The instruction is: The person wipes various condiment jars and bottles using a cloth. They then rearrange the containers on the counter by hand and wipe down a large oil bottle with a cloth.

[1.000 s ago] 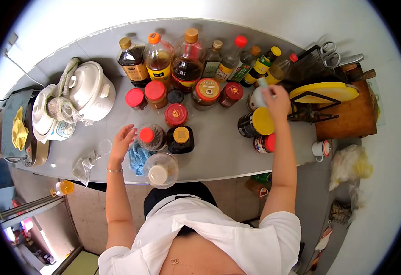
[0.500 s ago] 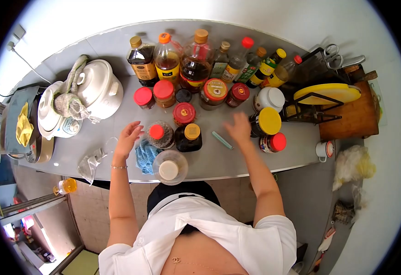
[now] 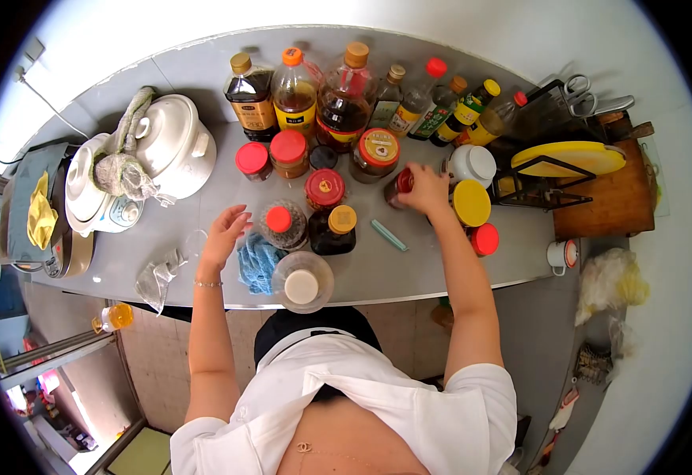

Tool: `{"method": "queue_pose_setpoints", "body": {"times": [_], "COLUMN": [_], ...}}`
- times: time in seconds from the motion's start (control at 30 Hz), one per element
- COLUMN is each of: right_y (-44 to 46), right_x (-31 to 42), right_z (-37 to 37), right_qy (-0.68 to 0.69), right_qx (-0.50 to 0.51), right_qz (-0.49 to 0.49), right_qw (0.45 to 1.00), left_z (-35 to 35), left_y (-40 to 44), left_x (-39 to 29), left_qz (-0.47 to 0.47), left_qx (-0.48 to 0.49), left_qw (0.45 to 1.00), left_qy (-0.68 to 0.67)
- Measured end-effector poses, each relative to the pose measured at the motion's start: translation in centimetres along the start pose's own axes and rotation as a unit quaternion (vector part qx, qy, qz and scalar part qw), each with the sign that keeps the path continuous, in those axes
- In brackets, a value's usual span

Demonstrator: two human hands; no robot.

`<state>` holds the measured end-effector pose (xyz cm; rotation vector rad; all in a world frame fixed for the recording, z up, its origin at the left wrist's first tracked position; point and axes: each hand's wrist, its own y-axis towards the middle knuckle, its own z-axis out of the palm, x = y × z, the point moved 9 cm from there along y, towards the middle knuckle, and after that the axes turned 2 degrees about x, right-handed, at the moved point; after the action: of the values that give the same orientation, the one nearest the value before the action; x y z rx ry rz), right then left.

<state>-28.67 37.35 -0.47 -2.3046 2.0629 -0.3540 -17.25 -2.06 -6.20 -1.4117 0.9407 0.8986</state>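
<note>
My right hand is closed around a small red-lidded jar, covering much of it. Left of that jar stands a larger jar with a red and gold lid. A white tub and a yellow-lidded jar are to the right of the hand. My left hand hovers over the counter with fingers loosely parted and nothing in them. Nearest to it are a blue cloth and a clear jar with a red cap.
Several sauce bottles line the wall. White pots stand left, a plate rack with a yellow plate right. Near the front edge are a clear container and a dark yellow-capped jar. A light-green stick lies on the counter.
My right hand has moved up to the small red-lidded jar and taken hold of it. The jar has shifted left and toward me. My left hand has barely moved.
</note>
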Motion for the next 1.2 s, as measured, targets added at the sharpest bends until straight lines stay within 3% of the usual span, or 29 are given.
{"method": "queue_pose_setpoints", "body": {"times": [0.23,0.33,0.53,1.2], "right_y": [-3.0,0.1,4.5,5.3], "right_x": [2.4,4.1,6.4,3.2], "right_z": [-0.7,-3.7,-3.2,-3.0], "right_qy": [0.033,0.098,0.066,0.167], "right_qx": [0.061,-0.131,-0.131,-0.133], "right_qz": [-0.008,-0.058,0.011,0.028], "right_qw": [0.998,0.985,0.989,0.976], "left_z": [0.0,0.3,0.0,0.4], "left_y": [0.8,0.8,0.1,0.6], "left_x": [0.2,0.0,-0.2,0.8], "left_qz": [0.000,0.001,0.005,-0.006], "left_qx": [0.008,0.014,0.012,0.031], "left_qw": [1.000,1.000,1.000,0.999], "left_qy": [-0.003,0.004,0.012,0.013]}}
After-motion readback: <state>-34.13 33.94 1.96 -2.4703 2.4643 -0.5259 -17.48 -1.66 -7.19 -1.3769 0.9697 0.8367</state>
